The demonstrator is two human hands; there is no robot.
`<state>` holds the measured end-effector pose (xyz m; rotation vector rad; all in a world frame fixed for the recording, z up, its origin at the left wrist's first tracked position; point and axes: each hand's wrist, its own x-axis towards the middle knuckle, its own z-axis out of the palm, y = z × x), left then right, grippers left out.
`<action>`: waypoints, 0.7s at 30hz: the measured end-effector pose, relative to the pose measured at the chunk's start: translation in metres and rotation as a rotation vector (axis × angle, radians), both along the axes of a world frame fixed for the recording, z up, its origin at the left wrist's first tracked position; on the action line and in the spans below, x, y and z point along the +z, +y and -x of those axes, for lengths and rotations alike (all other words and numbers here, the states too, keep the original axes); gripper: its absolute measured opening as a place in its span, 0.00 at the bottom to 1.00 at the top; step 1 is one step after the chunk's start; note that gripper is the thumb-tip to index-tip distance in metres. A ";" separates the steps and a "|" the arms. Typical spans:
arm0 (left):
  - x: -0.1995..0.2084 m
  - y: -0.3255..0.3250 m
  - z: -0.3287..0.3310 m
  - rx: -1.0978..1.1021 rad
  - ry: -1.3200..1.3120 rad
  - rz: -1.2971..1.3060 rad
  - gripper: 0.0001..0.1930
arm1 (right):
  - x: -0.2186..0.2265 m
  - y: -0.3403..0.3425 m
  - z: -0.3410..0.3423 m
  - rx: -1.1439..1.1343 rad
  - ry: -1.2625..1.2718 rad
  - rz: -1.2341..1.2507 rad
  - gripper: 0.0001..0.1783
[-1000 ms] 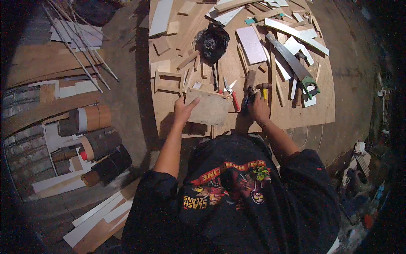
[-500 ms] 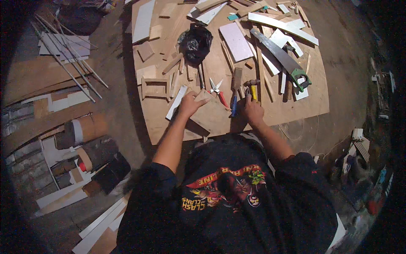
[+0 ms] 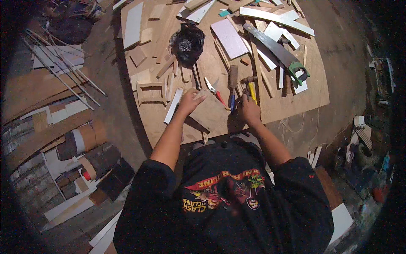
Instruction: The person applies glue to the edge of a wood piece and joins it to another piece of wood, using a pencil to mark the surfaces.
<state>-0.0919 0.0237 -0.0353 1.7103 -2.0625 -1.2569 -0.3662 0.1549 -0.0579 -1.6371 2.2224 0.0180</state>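
Note:
My left hand (image 3: 191, 103) grips the upper left edge of a flat wooden board (image 3: 210, 111), thumb on top. The board lies slanted near the table's front edge. My right hand (image 3: 249, 110) is closed with fingers curled down, just below a hammer (image 3: 252, 89) with a yellow handle. Whatever its fingers hold is too dark to make out. Between the hands lie a chisel-like tool (image 3: 233, 80) with a blue handle and red-handled shears (image 3: 217, 92). A narrow white strip (image 3: 174, 106) lies beside my left hand.
A handsaw (image 3: 279, 53) with a green handle rests on wood offcuts at the right. A black plastic bag (image 3: 188, 44) and a small wooden frame (image 3: 151, 92) are farther left on the plywood tabletop (image 3: 287, 106). Rolls and boards (image 3: 91, 137) lie on the floor at left.
The view has shifted slightly, moving the tabletop things a little leftward. My left hand keeps hold of the board; my right hand stays near the hammer, its fingers curled lower.

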 end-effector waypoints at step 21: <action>-0.019 0.040 0.050 0.320 -0.239 0.380 0.39 | 0.012 0.026 0.016 -0.094 -0.008 0.050 0.34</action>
